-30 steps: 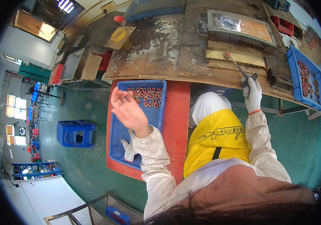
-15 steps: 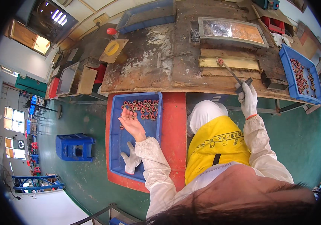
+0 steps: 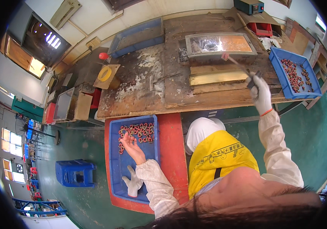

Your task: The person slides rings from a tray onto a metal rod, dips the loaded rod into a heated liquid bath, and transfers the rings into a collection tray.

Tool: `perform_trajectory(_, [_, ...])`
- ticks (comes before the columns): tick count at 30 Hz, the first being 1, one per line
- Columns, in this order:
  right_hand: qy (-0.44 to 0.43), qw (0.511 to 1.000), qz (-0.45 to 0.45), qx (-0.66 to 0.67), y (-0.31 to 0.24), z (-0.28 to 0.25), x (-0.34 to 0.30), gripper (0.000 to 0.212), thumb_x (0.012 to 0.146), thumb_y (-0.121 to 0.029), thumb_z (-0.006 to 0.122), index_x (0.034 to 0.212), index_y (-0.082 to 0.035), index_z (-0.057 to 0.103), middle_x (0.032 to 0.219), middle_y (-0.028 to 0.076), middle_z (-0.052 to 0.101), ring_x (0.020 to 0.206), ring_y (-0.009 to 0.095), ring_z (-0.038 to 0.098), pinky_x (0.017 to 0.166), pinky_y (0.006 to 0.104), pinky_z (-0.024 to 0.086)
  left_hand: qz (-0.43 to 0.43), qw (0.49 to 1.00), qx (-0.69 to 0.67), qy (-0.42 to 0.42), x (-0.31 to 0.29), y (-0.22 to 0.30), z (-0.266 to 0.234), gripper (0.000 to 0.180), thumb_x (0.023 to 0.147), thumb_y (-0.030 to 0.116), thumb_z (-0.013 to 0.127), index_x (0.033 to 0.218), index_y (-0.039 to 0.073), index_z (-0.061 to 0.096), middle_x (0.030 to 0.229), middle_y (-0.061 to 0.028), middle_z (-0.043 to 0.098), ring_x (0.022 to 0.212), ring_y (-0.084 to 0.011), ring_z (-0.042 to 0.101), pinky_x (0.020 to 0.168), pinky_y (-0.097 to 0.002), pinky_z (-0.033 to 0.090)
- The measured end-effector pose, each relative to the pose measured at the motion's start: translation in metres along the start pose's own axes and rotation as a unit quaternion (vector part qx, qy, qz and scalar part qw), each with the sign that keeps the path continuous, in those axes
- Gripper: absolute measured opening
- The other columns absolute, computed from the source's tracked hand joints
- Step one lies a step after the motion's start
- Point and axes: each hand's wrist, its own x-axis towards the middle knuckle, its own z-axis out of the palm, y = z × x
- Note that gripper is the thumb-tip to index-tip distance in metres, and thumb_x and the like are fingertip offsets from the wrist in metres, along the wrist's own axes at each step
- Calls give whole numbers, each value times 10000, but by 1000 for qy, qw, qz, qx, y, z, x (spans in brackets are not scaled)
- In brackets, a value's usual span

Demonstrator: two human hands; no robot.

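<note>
My left hand (image 3: 133,149), bare, is palm up over the blue tray (image 3: 157,147) beside my lap. Its fingers are loosely bent and apart, just above small red ring-shaped coils (image 3: 142,131) with metallic-looking leads. A loose white glove (image 3: 133,182) lies in the same tray. White-gloved, my right hand (image 3: 260,93) is closed round the dark handle of a long thin metal tool (image 3: 240,65). At the tool's far tip is a small red ring-shaped piece (image 3: 225,56), in front of a metal-framed box (image 3: 221,44) with a shiny top.
A long yellowish trough (image 3: 218,77) sits on the worn workbench (image 3: 133,91). At the bench's right, another blue tray (image 3: 295,93) holds more coils. Yellow tape (image 3: 104,73) lies to the left. A blue stool (image 3: 75,173) stands on the green floor.
The tool's tip and the red piece have moved from over the trough to beyond it, by the metal-framed box. My left hand remains over the coils. The whole view has shifted.
</note>
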Motion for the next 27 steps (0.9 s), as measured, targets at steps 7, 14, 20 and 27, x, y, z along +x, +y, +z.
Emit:
perform_trajectory(7, [14,999,-35,-15,-47,-36,69,246,925,-146,496,1130,-16,533,844,73,644,426,12,413,342,144,314,-26,995,87,34,5,-15,-11,222,923,279,528,1061,112,578,968,46,553,808,-45,452,739,-240,380])
perform_trajectory(14, [12,999,-42,13,-29,-48,106,271,934,-166,496,1154,-9,516,891,76,633,479,13,445,374,135,359,-25,996,83,29,4,-18,-15,185,917,234,541,1041,100,572,903,35,552,763,-45,471,697,-220,394])
perform_trajectory(20, [3,998,-56,7,-15,-55,116,248,932,-160,498,1131,-14,533,908,70,639,538,30,481,431,154,395,-19,996,85,33,5,-19,-14,174,917,214,533,1052,109,567,902,40,546,772,-50,473,704,-227,395])
perform_trajectory(27, [-8,999,-54,-1,-18,-48,113,253,933,-157,499,1135,-7,529,922,70,633,550,26,472,449,150,401,-22,997,76,27,5,-18,-10,171,919,196,534,1060,105,568,906,35,542,782,-56,479,706,-230,409])
